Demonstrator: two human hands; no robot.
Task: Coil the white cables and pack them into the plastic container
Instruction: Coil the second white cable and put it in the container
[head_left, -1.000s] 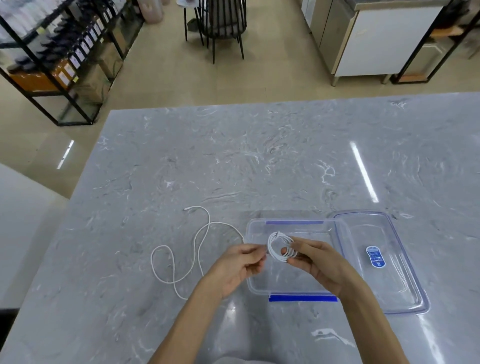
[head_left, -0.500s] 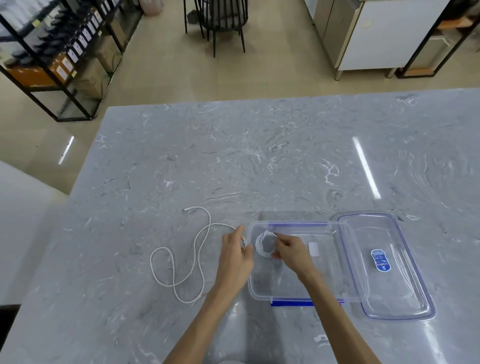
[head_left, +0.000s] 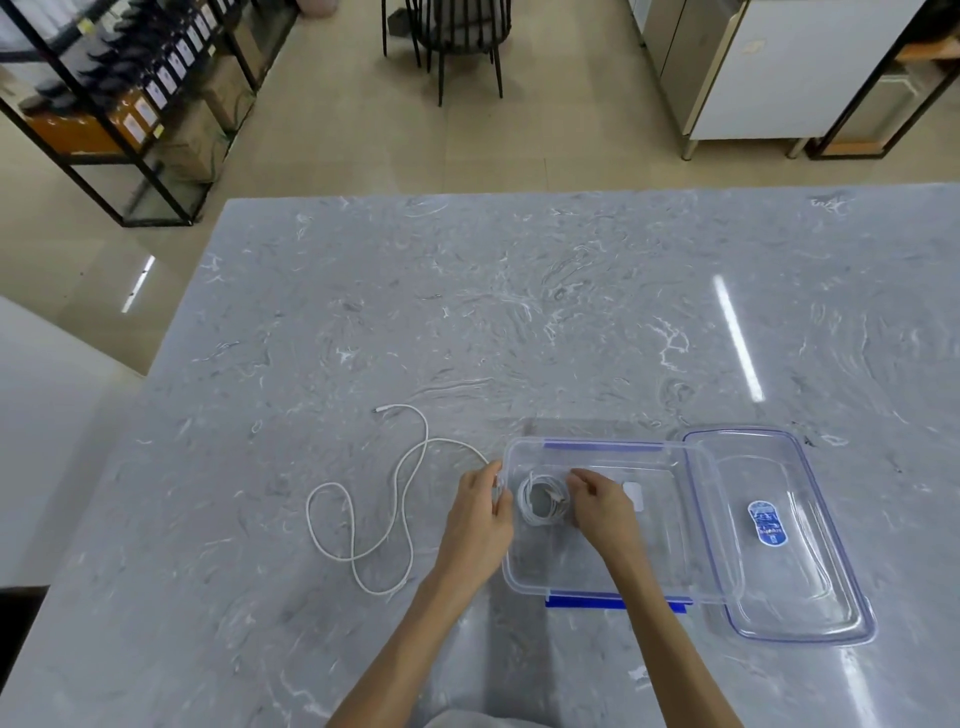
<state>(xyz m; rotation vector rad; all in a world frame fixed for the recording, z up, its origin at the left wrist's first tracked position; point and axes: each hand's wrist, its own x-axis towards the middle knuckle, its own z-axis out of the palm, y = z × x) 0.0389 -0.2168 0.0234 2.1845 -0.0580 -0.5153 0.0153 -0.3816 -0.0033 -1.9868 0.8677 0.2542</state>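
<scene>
loose cable (head_left: 427, 428) end hid by L hand (head_left: 480, 519), label (head_left: 768, 522) txt illegible

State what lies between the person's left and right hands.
The coiled white cable, lying inside the plastic container, sits between left hand and right hand, in the head view.

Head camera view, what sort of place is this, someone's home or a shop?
Probably a shop or stockroom, not a home: black metal shelving holds rows of labelled products, and a white counter unit stands beyond the large marble-look table.
</scene>
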